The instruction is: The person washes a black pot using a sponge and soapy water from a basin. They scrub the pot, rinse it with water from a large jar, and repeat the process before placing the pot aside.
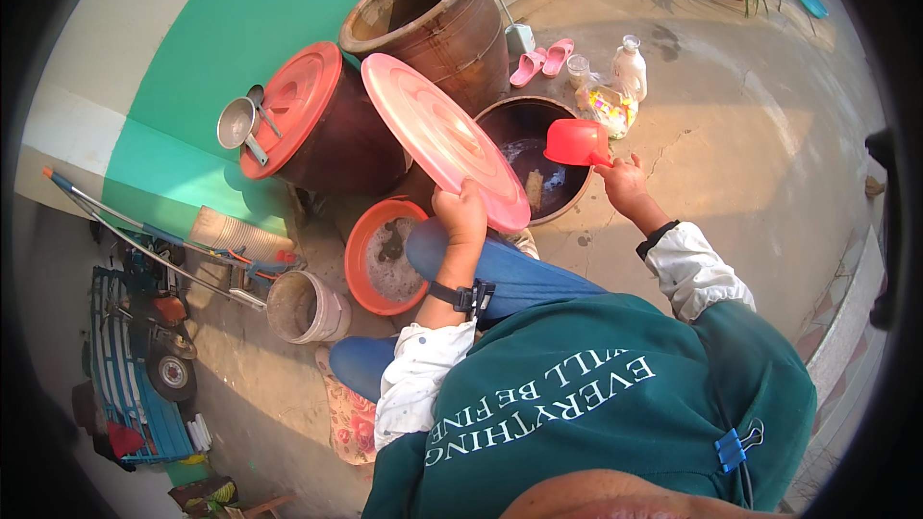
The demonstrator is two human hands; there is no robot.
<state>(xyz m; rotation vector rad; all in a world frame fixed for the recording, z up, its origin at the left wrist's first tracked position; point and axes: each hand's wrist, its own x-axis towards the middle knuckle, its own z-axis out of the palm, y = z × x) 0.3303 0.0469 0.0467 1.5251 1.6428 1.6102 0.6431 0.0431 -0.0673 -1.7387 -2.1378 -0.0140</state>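
Observation:
My left hand (461, 213) grips the rim of a large round pink plastic lid (443, 133), which is tilted up on edge. In my right hand (624, 182) is the handle of a red plastic water ladle (577, 142), held above the right side of a dark glazed vat (497, 115). Inside that vat are a dark wet bottom and a tan, brush-like piece (534, 191). The lid hides the vat's left part. Close to my left knee stands an orange basin (355, 259) of foamy water.
Behind the lid stand a big brown earthenware jar (469, 36) and a jar with a red lid (306, 104) bearing a metal ladle (236, 122). A pale bucket (288, 308) is at left. Pink slippers (528, 67), a plastic bag (608, 109) and a white jug (630, 71) lie beyond the vat.

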